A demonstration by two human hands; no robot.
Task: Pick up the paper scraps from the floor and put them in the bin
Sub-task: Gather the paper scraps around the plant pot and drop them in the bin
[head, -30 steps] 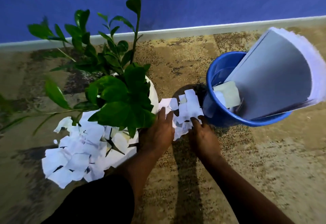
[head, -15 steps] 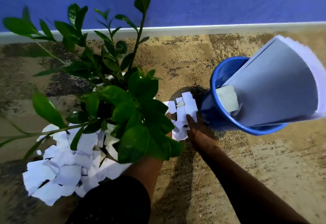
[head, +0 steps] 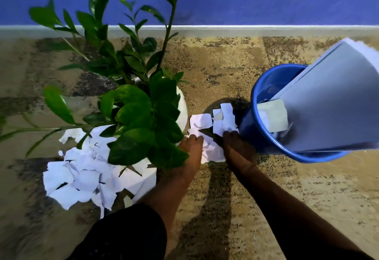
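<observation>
A small heap of white paper scraps (head: 213,128) lies on the speckled floor between the plant pot and the blue bin (head: 256,136). My left hand (head: 191,153) presses against the heap's left side and my right hand (head: 238,149) against its right side, fingers curled around the scraps between them. The bin stands at the right, holding a thick stack of paper (head: 332,104) that juts out over its rim, plus a few scraps inside. A larger pile of scraps (head: 82,177) lies at the lower left, partly under the leaves.
A leafy green plant (head: 135,104) in a white pot (head: 182,108) stands left of my hands; its leaves hide part of my left hand. A blue wall with a white skirting board (head: 246,31) runs along the back.
My hands have drawn closer together around the small heap, bunching the scraps. The camera has shifted, so the plant's leaves cover less of my left hand than half a second ago.
</observation>
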